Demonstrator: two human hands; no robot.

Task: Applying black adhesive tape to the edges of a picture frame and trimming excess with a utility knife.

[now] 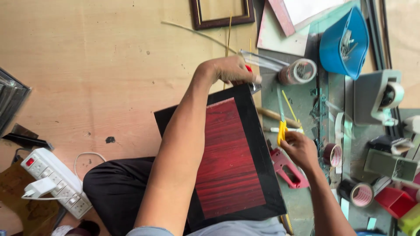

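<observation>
A black board with a dark red wood-grain panel (229, 161) rests tilted on my lap. My left hand (232, 70) reaches over its far corner and pinches a strip of clear tape (262, 60) that runs from a clear tape roll (299, 71); something small and red shows under the fingers. My right hand (299, 148) is closed on a yellow-handled cutter (282, 124) just right of the board, its blade pointing away from me.
A red hand tool (286, 168) lies under my right wrist. Several tape rolls (356, 192), a tape dispenser (378, 98) and a blue tub (345, 41) crowd the right side. A white power strip (54, 181) sits at left, a dark picture frame (221, 15) at the top.
</observation>
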